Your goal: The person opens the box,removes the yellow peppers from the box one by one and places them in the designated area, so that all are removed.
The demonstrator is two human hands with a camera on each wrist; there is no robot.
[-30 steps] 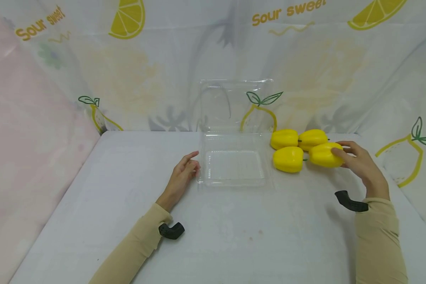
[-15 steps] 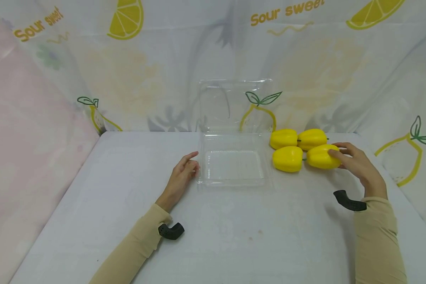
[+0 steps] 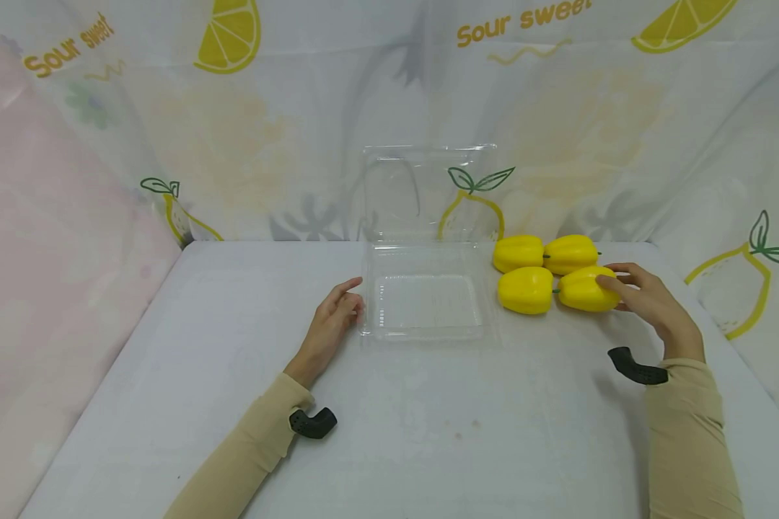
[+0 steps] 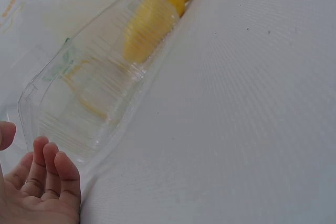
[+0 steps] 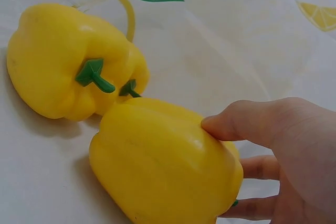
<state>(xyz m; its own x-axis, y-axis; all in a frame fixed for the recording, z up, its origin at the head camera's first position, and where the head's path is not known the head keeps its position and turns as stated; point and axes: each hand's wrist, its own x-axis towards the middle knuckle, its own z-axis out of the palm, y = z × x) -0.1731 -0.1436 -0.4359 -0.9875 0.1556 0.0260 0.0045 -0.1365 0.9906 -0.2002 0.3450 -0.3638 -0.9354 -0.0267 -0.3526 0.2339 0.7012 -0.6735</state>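
My right hand (image 3: 652, 306) holds a yellow bell pepper (image 3: 587, 290) at the front right of a small group, thumb on top and fingers on its far side. In the right wrist view, this pepper (image 5: 163, 161) lies on its side, with another pepper (image 5: 58, 61) and its green stem just beyond. To its left in the head view sits a front pepper (image 3: 524, 291); two more lie behind, one left (image 3: 518, 254) and one right (image 3: 571, 254). My left hand (image 3: 327, 321) rests at the left side of a clear plastic clamshell box (image 3: 428, 333), fingers loosely bent.
The clamshell's lid (image 3: 402, 194) stands raised at the back, against a white curtain (image 3: 337, 108) printed with lemons. Through the box's clear wall, peppers show in the left wrist view. A white cloth (image 3: 415, 432) covers the table.
My right hand has moved slightly left and toward me with its pepper, bringing it level with the front left pepper. The left hand and the clamshell stay put.
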